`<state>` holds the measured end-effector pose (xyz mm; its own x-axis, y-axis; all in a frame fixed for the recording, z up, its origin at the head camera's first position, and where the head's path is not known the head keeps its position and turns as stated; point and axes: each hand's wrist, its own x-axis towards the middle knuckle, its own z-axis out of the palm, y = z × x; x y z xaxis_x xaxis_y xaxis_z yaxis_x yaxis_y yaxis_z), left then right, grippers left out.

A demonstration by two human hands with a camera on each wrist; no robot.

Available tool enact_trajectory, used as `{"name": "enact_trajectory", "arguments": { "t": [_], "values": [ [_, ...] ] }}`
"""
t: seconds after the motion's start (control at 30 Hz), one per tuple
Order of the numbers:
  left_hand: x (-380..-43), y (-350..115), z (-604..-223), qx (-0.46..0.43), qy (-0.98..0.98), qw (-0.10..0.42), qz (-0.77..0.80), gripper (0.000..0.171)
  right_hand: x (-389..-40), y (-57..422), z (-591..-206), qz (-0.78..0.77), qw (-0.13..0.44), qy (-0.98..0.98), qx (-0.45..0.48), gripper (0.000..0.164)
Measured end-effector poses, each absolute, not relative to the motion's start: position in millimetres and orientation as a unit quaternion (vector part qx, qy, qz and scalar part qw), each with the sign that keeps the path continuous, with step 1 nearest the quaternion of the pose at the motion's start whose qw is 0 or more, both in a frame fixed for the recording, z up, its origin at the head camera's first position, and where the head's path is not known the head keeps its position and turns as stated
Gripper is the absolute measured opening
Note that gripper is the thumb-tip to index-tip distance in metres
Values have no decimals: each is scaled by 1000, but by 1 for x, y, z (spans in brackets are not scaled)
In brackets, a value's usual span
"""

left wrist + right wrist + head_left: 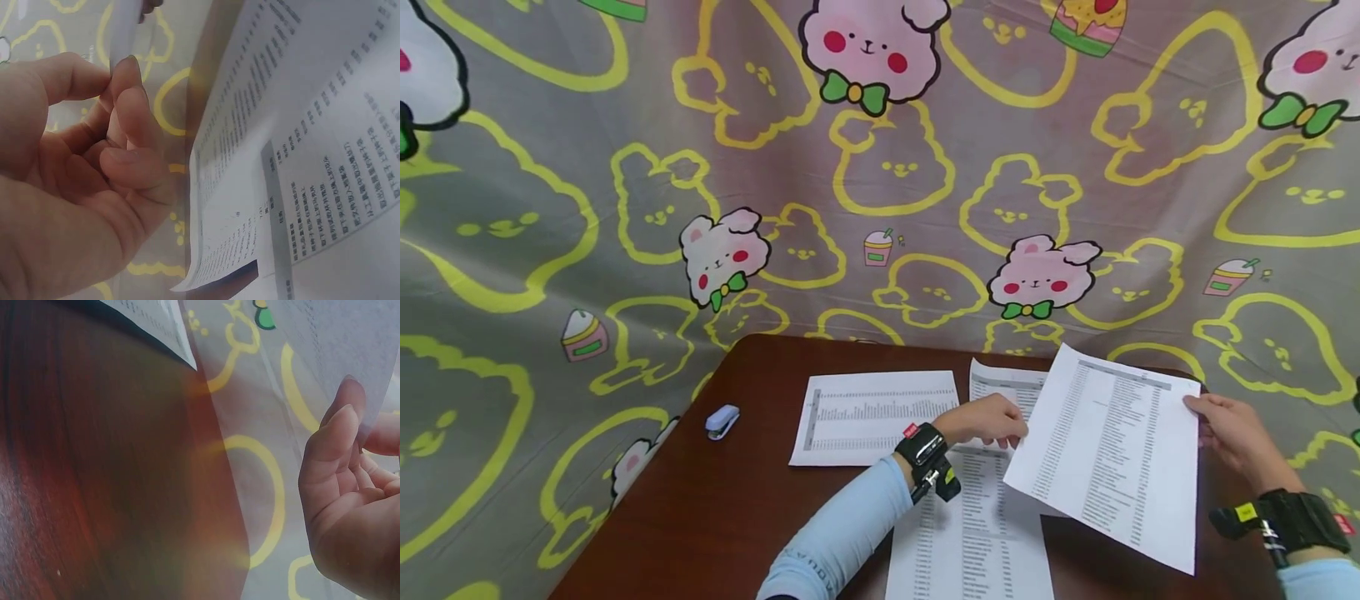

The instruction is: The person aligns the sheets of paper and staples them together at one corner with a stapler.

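A printed sheet of paper (1105, 458) is held up tilted over the right side of the table. My right hand (1236, 437) pinches its right edge near the upper corner, thumb on the printed face. At the left edge, my left hand (988, 419) pinches the same sheet; the left wrist view shows thumb and forefinger (128, 72) meeting on the paper's edge. Beneath the left arm lie more printed sheets, one long sheet (966, 542) toward the front and another sheet (1000, 383) behind it, partly covered by the raised page.
Left of the hands, a separate printed sheet (865, 417) lies sideways on the brown table (700, 517). A small light-blue stapler (722, 422) sits near the table's left edge. Behind the table hangs a patterned curtain (820, 183).
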<state>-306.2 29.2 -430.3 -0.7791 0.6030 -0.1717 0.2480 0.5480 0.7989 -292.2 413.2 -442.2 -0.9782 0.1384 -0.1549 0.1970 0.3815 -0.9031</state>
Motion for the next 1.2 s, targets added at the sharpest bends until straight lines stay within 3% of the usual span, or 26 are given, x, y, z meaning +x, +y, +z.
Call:
{"name": "enact_trajectory", "arguments": {
  "t": [1.2],
  "values": [
    [-275,-39,-428,226,854,203,422,22,-288,357,-436,-500,32,865,34,59]
  ]
}}
